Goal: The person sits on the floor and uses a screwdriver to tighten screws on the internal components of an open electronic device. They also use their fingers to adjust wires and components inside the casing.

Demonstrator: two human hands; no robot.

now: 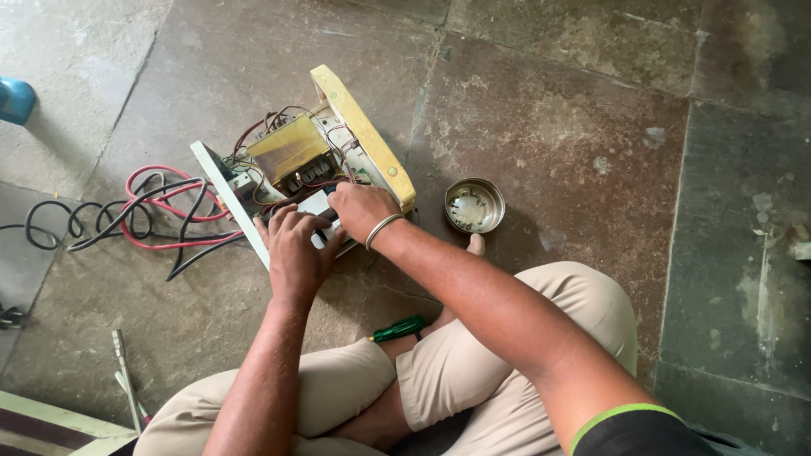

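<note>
Head view: sitting cross-legged on stone floor [591,127], working with both hands inside opened electrical unit [253,190], which is lying on the floor just ahead of the knees, cream front panel [363,135] tilted up on the far right side. Left hand [294,253] lying palm-down over the near edge, fingers bending onto a white part [319,205] inside; gripping or just pressing, cannot tell. Right hand [359,211], metal bangle [382,230] on the wrist, curling over the same spot and touching the left; fingertips hidden, so grasp also impossible to tell. Brass-coloured transformer [287,148] sitting untouched behind the hands. Red and black cables [152,211] trailing off left across the floor. Steel bowl [474,205] sitting just right of the unit, contents too small to tell. Green-handled screwdriver [399,328] resting on the lap, not in hand.

Judging step: bare-finger work on the white part, mid-way, casing already open. Next move probably calling for steady fingertip control in tight space, keeping clear of the thin wires around the transformer.
</note>
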